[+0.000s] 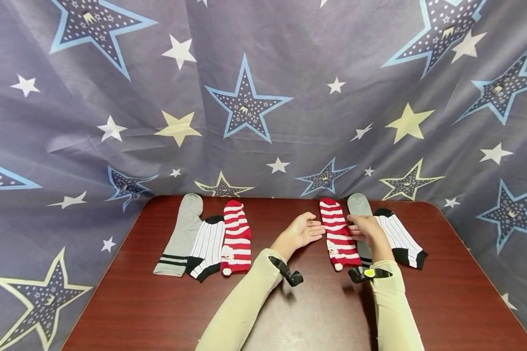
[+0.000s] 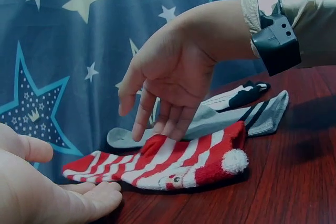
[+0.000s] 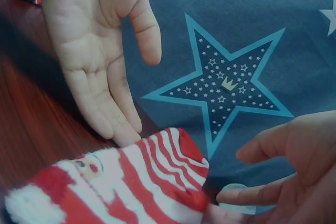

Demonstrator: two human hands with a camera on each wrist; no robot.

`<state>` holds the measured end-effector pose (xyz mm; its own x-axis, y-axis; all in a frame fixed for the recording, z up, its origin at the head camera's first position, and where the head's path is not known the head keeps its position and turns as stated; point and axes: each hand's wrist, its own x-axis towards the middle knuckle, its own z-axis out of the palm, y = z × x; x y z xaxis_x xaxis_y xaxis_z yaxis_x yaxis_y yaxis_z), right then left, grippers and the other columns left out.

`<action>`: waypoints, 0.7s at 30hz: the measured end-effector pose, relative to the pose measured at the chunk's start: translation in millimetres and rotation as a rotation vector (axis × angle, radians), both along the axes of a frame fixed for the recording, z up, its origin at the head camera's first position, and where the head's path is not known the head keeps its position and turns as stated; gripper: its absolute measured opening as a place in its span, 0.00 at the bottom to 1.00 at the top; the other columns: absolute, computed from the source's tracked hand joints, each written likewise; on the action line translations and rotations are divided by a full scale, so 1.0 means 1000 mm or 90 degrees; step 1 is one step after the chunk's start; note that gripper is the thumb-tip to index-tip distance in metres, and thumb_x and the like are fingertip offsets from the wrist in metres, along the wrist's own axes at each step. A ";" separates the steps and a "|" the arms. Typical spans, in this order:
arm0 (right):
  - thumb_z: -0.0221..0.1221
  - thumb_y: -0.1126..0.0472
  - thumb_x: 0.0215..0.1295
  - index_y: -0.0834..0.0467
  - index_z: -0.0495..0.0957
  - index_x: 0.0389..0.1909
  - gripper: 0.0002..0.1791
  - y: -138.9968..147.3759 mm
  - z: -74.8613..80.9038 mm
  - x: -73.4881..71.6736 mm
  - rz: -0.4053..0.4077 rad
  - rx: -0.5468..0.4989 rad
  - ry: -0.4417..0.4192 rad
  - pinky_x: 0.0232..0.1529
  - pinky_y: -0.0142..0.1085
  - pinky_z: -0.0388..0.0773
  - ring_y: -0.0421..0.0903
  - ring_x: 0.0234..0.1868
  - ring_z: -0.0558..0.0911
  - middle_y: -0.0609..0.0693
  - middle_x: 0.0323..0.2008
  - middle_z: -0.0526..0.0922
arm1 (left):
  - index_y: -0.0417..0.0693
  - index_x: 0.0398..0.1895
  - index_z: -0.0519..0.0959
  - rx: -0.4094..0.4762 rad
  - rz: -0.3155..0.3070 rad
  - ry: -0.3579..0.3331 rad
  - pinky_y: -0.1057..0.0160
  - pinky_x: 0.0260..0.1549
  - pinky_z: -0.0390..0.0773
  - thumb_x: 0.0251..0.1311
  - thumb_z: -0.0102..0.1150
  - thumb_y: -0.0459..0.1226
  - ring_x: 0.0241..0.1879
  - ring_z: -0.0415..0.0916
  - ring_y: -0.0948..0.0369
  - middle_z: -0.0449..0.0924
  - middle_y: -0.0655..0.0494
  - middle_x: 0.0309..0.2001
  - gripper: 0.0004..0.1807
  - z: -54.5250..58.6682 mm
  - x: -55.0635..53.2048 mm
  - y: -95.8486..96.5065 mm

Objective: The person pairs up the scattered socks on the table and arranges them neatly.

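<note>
Fingers (image 1: 317,228) of the left hand (image 1: 300,231) are almost straight, with the palm partly turned up; they hold nothing, and their tips are at the left edge of a red striped sock (image 1: 334,222). On the right hand (image 1: 369,230) the fingers are extended and slightly bent, and they also hold nothing; their tips are at the right edge of this sock, so it lies between the two hands. Whether any fingertip presses the cloth, I cannot tell.

Both arms wear pale yellow sleeves (image 1: 243,304), and on each wrist is a black strap (image 1: 285,269). The sock lies on a brown table (image 1: 456,302), its white pompom (image 1: 338,267) toward the person. Just to its right is a grey sock (image 1: 358,202), partly behind the right hand, and next a white sock (image 1: 399,236) with thin dark lines and black ends. Well apart, on the left side, lie side by side a second grey sock (image 1: 180,236), a second white sock (image 1: 208,243) and a second red striped sock (image 1: 236,239). Behind the table hangs a grey-blue curtain (image 1: 290,39) with stars.
</note>
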<state>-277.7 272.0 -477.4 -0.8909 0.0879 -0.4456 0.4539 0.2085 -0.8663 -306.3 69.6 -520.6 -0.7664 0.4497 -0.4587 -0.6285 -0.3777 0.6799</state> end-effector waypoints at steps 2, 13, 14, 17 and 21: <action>0.49 0.59 0.77 0.79 0.54 0.72 0.34 -0.003 -0.002 -0.002 0.000 -0.026 0.003 0.42 0.34 0.87 0.37 0.31 0.84 0.54 0.36 0.82 | 0.20 0.73 0.53 0.003 0.003 -0.003 0.46 0.79 0.53 0.70 0.39 0.38 0.77 0.53 0.38 0.55 0.27 0.76 0.35 -0.001 -0.001 -0.001; 0.52 0.57 0.75 0.74 0.60 0.72 0.33 -0.024 -0.013 -0.011 0.067 0.012 0.011 0.71 0.52 0.70 0.57 0.63 0.76 0.72 0.67 0.69 | 0.22 0.72 0.55 -0.010 0.030 -0.009 0.45 0.78 0.54 0.67 0.42 0.36 0.78 0.51 0.37 0.53 0.27 0.76 0.34 -0.009 -0.007 -0.005; 0.53 0.57 0.74 0.73 0.63 0.71 0.32 -0.027 -0.013 -0.011 0.069 0.021 0.012 0.71 0.53 0.70 0.57 0.62 0.75 0.69 0.65 0.71 | 0.23 0.71 0.57 -0.013 0.031 -0.005 0.45 0.78 0.55 0.67 0.43 0.36 0.77 0.53 0.37 0.54 0.28 0.76 0.33 -0.010 -0.007 -0.006; 0.59 0.59 0.70 0.72 0.71 0.63 0.27 -0.036 -0.015 -0.012 0.062 0.029 0.028 0.62 0.49 0.76 0.51 0.51 0.77 0.57 0.50 0.79 | 0.27 0.65 0.64 -0.027 0.031 0.014 0.46 0.76 0.59 0.68 0.45 0.35 0.74 0.60 0.39 0.64 0.30 0.71 0.26 -0.011 -0.006 -0.008; 0.63 0.64 0.66 0.69 0.77 0.50 0.16 -0.046 -0.015 -0.013 0.048 0.015 0.067 0.44 0.39 0.80 0.41 0.36 0.77 0.42 0.30 0.78 | 0.28 0.59 0.72 -0.053 0.044 0.052 0.47 0.72 0.67 0.69 0.49 0.32 0.65 0.73 0.45 0.79 0.42 0.54 0.19 -0.009 -0.005 -0.014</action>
